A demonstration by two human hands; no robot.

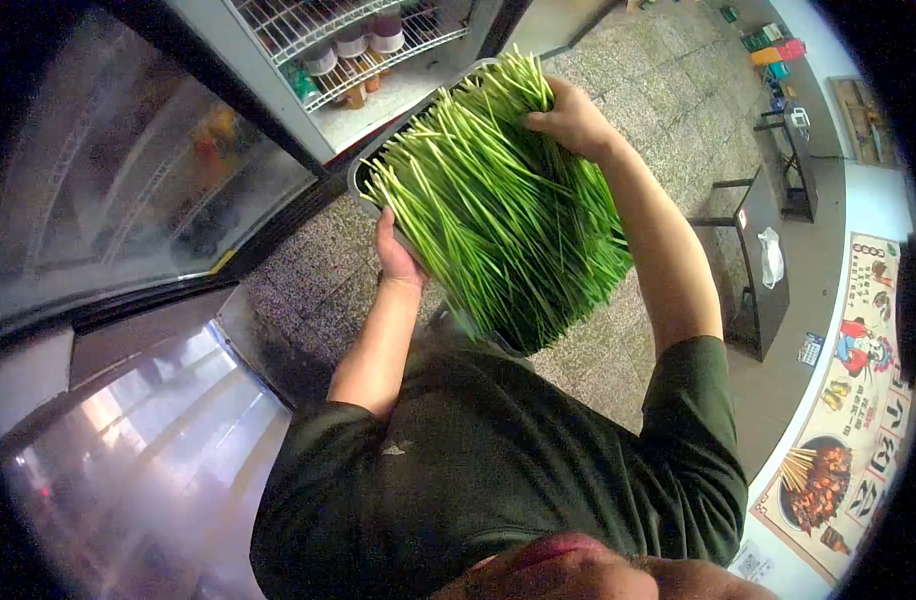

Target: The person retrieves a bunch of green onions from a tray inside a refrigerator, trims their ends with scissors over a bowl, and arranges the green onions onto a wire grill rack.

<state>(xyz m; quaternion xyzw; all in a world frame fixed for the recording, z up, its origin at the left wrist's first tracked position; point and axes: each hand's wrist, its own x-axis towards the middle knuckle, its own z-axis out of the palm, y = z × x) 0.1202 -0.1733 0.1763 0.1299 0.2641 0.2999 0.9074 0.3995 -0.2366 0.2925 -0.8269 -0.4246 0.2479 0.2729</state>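
1. At the tray's [356, 186] left side, I see the left hand [402, 260] clamped on the edge, thumb showing; the right hand [575, 122] grips the far right edge, thumb over the green stalks [498, 205].
2. The stalks lie heaped in the tray above the floor [668, 105] — a carrying step, I judge; next I'd keep it level.
3. Far left, an open fridge [353, 122] holds jars [350, 40] — its frame could catch the tray.
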